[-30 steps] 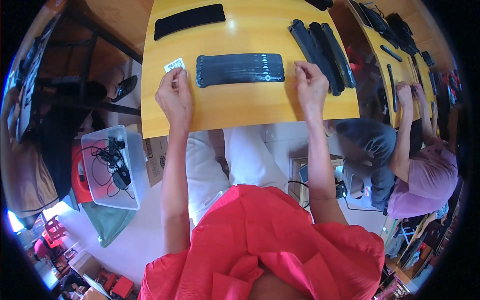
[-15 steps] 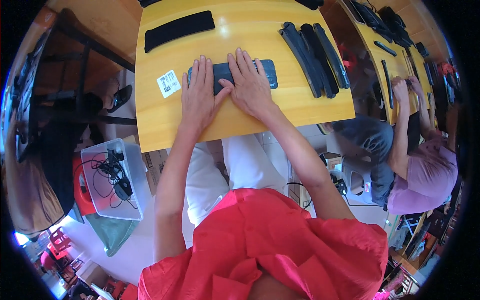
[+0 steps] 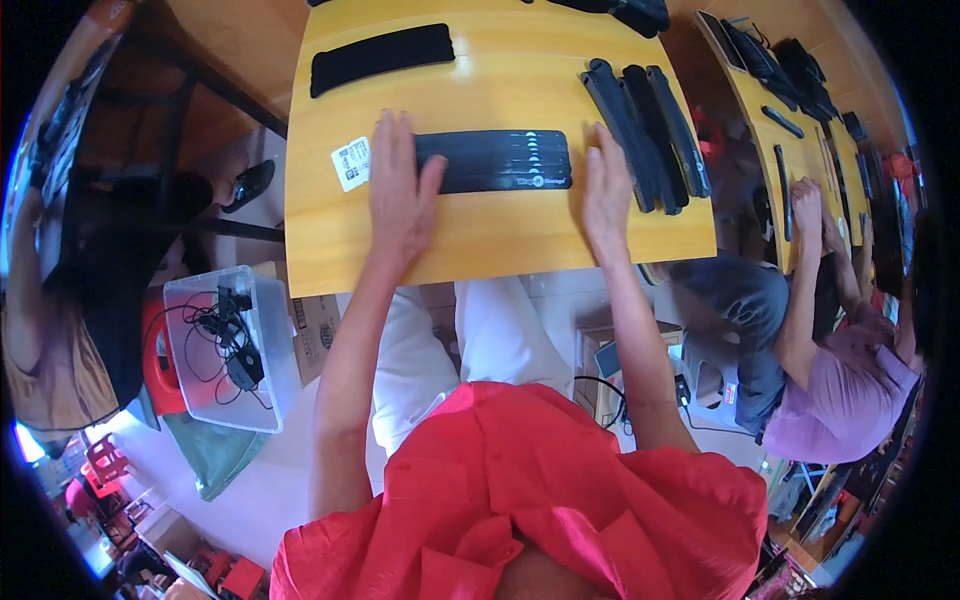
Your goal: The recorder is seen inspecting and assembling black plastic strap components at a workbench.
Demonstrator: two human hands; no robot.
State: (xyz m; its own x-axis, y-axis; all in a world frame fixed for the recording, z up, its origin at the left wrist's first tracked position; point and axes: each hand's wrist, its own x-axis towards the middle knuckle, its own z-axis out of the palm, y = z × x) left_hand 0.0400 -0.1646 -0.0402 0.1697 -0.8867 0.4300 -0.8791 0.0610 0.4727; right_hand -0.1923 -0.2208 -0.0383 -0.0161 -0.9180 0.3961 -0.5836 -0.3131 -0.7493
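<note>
A flat, dark fabric sleeve (image 3: 490, 162) with white printing at its right end lies on the wooden table between my hands. My left hand (image 3: 400, 200) is at the sleeve's left end, fingers stretched and thumb apart, partly covering that end. Past the right end, my right hand (image 3: 606, 195) is raised on its edge with straight fingers, apart from the sleeve and holding nothing. Beside my left fingers sits a white printed label (image 3: 350, 164), partly hidden by them.
A plain black sleeve (image 3: 382, 58) lies at the far left of the table (image 3: 480, 235). Several long dark folded pieces (image 3: 645, 135) are at the right. On the floor stands a clear plastic bin (image 3: 228, 350) with cables. A co-worker (image 3: 835, 385) sits at another table on the right.
My hands have moved apart from lying flat on the sleeve to its two ends, uncovering its middle and printing. The view has shifted slightly.
</note>
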